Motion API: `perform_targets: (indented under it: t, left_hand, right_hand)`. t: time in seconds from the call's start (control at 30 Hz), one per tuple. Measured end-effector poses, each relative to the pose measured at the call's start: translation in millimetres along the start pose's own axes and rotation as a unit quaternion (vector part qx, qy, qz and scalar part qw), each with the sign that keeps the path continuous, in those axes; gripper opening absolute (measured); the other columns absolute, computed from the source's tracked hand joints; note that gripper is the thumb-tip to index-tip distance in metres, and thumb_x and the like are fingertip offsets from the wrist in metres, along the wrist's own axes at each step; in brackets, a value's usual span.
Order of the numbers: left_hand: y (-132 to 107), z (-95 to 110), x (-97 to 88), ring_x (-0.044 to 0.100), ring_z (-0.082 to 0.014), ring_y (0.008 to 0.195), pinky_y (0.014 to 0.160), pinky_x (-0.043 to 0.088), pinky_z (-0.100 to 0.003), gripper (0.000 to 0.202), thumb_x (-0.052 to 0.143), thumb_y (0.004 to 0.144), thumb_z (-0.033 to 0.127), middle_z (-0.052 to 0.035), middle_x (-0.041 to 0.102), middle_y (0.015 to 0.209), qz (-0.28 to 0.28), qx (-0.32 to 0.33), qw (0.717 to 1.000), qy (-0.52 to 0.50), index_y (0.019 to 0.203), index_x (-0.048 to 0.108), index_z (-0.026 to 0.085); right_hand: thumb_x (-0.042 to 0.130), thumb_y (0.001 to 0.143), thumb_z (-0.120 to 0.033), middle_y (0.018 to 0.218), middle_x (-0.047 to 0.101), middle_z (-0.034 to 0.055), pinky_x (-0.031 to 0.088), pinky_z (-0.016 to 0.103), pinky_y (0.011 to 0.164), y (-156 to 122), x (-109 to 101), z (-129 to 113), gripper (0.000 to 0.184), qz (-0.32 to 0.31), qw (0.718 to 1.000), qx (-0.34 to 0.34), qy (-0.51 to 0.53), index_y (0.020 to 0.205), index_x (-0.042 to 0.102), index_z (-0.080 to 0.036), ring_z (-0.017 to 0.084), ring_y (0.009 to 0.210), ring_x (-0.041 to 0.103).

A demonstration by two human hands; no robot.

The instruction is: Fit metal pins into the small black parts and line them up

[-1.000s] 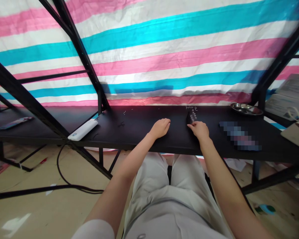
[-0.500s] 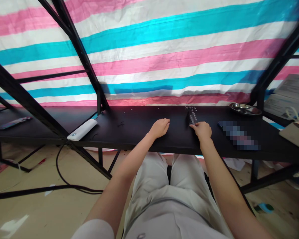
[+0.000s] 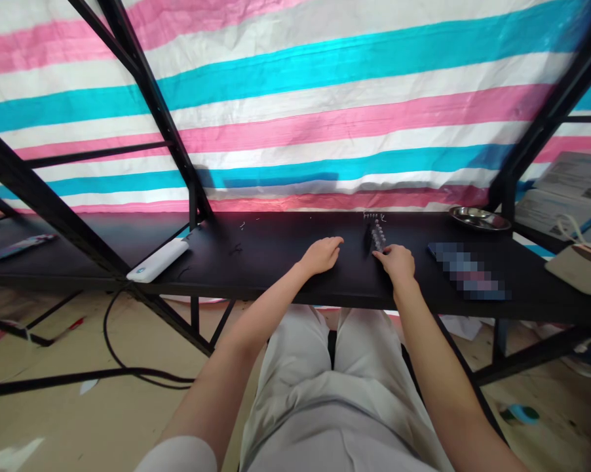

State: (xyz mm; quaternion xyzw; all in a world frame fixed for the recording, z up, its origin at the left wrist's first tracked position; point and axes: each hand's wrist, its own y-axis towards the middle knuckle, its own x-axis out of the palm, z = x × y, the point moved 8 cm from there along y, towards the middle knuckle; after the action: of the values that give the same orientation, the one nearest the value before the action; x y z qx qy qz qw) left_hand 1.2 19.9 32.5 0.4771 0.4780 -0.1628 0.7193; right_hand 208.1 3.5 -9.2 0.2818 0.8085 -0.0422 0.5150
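Note:
My right hand (image 3: pixel 398 263) is closed, thumb and finger pinching the near end of a narrow clear strip (image 3: pixel 378 237) with rounded bumps along it. The strip stands over the black table, with a dark shape beside its left side that I cannot make out. Just beyond its far end lie several small clear pieces (image 3: pixel 373 216), too small to name. To the left of the strip, my left hand (image 3: pixel 324 255) rests low over the tabletop, index finger reaching out to the right. It holds nothing that I can see, though its lower fingers are partly hidden.
On the black table (image 3: pixel 276 275) lie a white power strip (image 3: pixel 158 260) at left, and a pixelated flat item (image 3: pixel 467 270) and a shiny metal dish (image 3: pixel 479 219) at right. A beige pouch (image 3: pixel 581 265) sits at the far right. Black frame posts flank the striped sheet (image 3: pixel 325 131).
My left hand has moved slightly right towards the strip, and its fingers have stretched out from a curl. My right hand keeps its pinch on the strip. The view has shifted slightly.

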Motion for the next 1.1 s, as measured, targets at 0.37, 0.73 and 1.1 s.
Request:
perform_targets:
  t: [0.37, 0.73, 1.1]
  left_hand:
    - [37, 30, 16.6, 0.057, -0.0195, 0.087, 0.079, 0.048, -0.035, 0.031, 0.040, 0.083, 0.016, -0.0079, 0.061, 0.095, 0.067, -0.096, 0.991, -0.071, 0.114, 0.043, 0.015]
    - [28, 46, 30.7, 0.051, -0.0205, 0.096, 0.080, 0.042, -0.033, 0.048, 0.035, 0.087, 0.019, -0.0093, 0.052, 0.117, 0.009, -0.086, 0.995, 0.045, 0.135, 0.032, 0.019]
    - [28, 47, 40.3, 0.046, -0.0211, 0.102, 0.081, 0.039, -0.033, 0.041, 0.033, 0.091, 0.024, -0.0085, 0.047, 0.124, -0.036, -0.082, 0.991, 0.094, 0.132, 0.039, 0.023]
  right_hand:
    - [0.059, 0.074, -0.046, 0.092, 0.068, 0.0121, 0.045, 0.032, 0.070, -2, -1, -1, 0.036, -0.005, 1.000, 0.004, -0.005, 0.096, 0.070, -0.020, 0.025, 0.086, 0.063]
    - [0.057, 0.076, -0.044, 0.093, 0.068, 0.0119, 0.045, 0.033, 0.071, -3, 0, -3, 0.034, -0.007, 1.000, 0.000, -0.012, 0.096, 0.069, -0.020, 0.027, 0.089, 0.062]
    - [0.057, 0.075, -0.044, 0.091, 0.068, 0.0115, 0.044, 0.033, 0.070, -4, 0, -2, 0.033, -0.009, 1.000, 0.000, -0.011, 0.093, 0.069, -0.020, 0.027, 0.088, 0.062]
